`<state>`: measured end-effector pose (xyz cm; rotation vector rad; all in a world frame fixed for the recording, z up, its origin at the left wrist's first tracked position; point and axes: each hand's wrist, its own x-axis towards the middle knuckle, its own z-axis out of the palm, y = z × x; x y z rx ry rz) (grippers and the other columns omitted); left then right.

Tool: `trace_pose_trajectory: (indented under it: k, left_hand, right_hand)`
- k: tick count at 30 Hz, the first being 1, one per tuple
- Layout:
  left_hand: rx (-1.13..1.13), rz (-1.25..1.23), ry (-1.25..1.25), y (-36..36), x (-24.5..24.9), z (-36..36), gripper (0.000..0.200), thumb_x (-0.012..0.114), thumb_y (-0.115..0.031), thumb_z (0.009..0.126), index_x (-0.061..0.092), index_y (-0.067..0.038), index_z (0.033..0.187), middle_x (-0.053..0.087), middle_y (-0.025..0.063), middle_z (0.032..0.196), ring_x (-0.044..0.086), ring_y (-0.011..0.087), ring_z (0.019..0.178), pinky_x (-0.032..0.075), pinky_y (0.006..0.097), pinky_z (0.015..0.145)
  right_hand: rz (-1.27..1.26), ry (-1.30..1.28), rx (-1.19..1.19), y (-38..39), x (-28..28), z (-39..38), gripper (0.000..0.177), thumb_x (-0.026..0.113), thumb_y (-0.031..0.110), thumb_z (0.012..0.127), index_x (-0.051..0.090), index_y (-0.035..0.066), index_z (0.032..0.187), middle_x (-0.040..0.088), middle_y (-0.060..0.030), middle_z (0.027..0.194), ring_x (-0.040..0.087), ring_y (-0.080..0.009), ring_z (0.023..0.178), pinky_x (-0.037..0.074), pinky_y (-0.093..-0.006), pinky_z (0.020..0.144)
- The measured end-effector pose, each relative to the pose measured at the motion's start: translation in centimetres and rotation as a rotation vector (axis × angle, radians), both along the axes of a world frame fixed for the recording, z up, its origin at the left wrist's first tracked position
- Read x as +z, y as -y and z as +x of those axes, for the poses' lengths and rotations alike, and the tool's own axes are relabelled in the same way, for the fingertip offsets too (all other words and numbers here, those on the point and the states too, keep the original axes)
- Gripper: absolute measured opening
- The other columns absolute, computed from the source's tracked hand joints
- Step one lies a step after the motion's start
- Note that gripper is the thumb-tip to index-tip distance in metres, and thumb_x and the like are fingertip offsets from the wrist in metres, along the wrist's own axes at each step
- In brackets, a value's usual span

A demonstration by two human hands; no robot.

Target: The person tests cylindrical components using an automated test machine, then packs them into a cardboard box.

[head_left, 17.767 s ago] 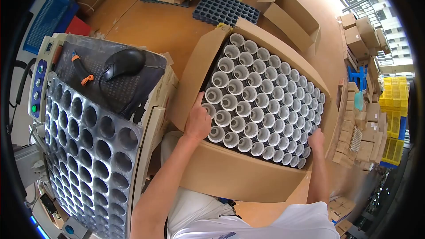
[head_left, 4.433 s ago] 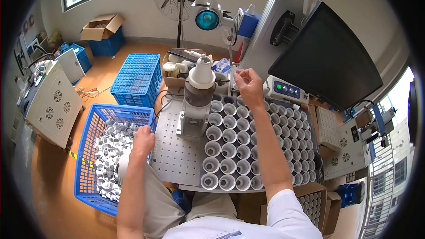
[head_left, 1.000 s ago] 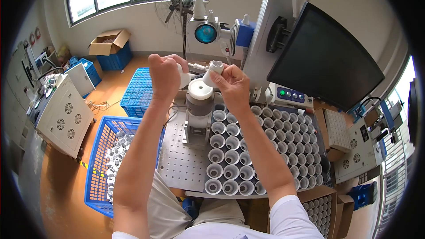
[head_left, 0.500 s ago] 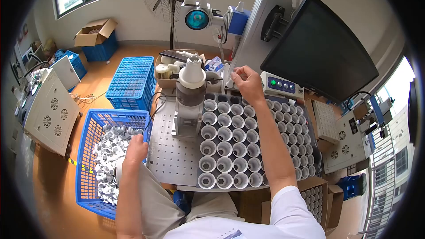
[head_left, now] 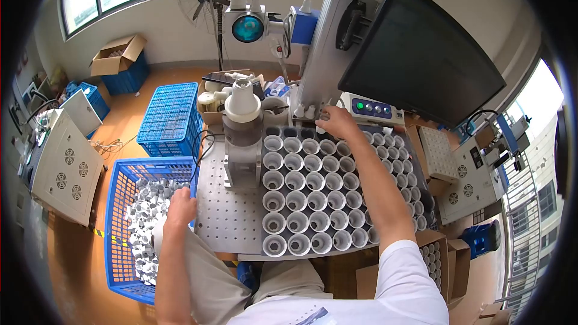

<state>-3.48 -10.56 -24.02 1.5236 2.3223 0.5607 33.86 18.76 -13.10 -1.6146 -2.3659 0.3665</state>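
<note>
My right hand [head_left: 338, 123] is at the back edge of a dark tray [head_left: 278, 127] filled with rows of white cup-shaped parts [head_left: 297, 200]. Its fingers are pinched together, with a bit of white just below the fingertips; what they grip is too small to make out. Two small white pieces [head_left: 304, 111] stand just left of these fingers. My left hand [head_left: 182, 207] is closed at the right side of a blue basket [head_left: 114, 204] heaped with small white plastic parts [head_left: 144, 216]. Anything inside its fingers is hidden.
A grey machine column with a white cone [head_left: 242, 105] stands on a perforated metal plate [head_left: 226, 222] left of the tray. Behind are a control box [head_left: 373, 108] and a large monitor [head_left: 424, 54]. A blue crate [head_left: 168, 117] sits behind the basket.
My right hand has come down and slightly toward me, to the tray's back edge. My left hand has moved slightly down and left. The whole view has shifted a little.
</note>
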Motion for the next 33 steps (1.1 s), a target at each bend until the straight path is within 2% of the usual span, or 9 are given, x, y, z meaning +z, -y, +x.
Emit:
trace_pose_trajectory:
  k: [2,4,5,6,8,15,33]
  left_hand:
    - [0.0,-0.018,-0.001,-0.3,-0.2,-0.1,0.021,0.051,-0.014,0.082,0.052,0.003,0.095,0.055,0.0258,0.102,0.051,0.0435,0.102,0.041,0.0497,0.091]
    - [-0.02,-0.039,0.013,-0.4,0.0,0.0,0.022,0.051,-0.014,0.082,0.052,0.003,0.096,0.055,0.026,0.103,0.051,0.0434,0.102,0.041,0.0496,0.091]
    - [-0.021,-0.049,0.015,-0.3,0.2,0.0,0.023,0.051,-0.014,0.082,0.052,0.004,0.096,0.055,0.0261,0.103,0.051,0.0434,0.103,0.041,0.0496,0.091]
    - [-0.062,-0.036,0.004,-0.3,-0.1,-0.2,0.023,0.052,-0.015,0.082,0.054,0.004,0.095,0.056,0.0268,0.103,0.051,0.0434,0.103,0.041,0.0493,0.091]
    - [-0.083,-0.053,-0.021,-0.2,-0.3,-0.2,0.022,0.052,-0.015,0.082,0.055,0.004,0.092,0.056,0.0268,0.099,0.053,0.0434,0.1,0.042,0.0489,0.089]
    - [-0.077,-0.059,0.032,-0.1,-0.3,-0.3,0.02,0.052,-0.014,0.082,0.056,0.004,0.089,0.058,0.0263,0.096,0.055,0.0436,0.094,0.045,0.0477,0.086]
    - [-0.069,-0.103,0.076,0.3,1.0,0.0,0.019,0.051,-0.013,0.081,0.056,0.003,0.086,0.059,0.0227,0.097,0.053,0.0408,0.1,0.044,0.0465,0.09]
  right_hand:
    - [-0.048,-0.331,-0.04,0.7,0.5,-0.8,0.055,0.074,0.027,0.071,0.057,0.001,0.116,0.063,-0.0169,0.107,0.061,-0.0325,0.097,0.048,-0.0371,0.087]
    - [-0.104,-0.71,-0.02,0.9,-1.9,-1.4,0.055,0.074,0.027,0.07,0.057,-0.001,0.114,0.064,-0.0155,0.1,0.062,-0.0268,0.088,0.049,-0.0343,0.081]
    - [-0.05,-0.749,-0.019,0.5,-3.9,-1.4,0.049,0.074,0.023,0.07,0.055,-0.001,0.109,0.06,-0.0107,0.09,0.057,-0.0187,0.08,0.047,-0.0317,0.074]
    - [0.043,-0.789,-0.052,1.7,-4.5,-2.1,0.04,0.075,0.019,0.07,0.054,0.0,0.099,0.057,-0.0083,0.085,0.055,-0.0168,0.075,0.046,-0.0305,0.071]
    - [0.076,-0.962,-0.053,2.3,-7.4,-2.6,0.036,0.075,0.016,0.07,0.05,0.002,0.091,0.054,-0.0067,0.082,0.053,-0.0161,0.073,0.044,-0.0287,0.069]
    - [0.057,-1.03,-0.086,1.6,-9.7,-2.0,0.034,0.073,0.019,0.072,0.045,0.003,0.084,0.051,-0.0084,0.08,0.049,-0.0183,0.074,0.042,-0.0335,0.07]
    - [0.065,-1.007,-0.103,1.5,-9.8,-1.9,0.033,0.073,0.018,0.074,0.047,0.001,0.085,0.054,-0.009,0.081,0.052,-0.0184,0.076,0.043,-0.0339,0.071]
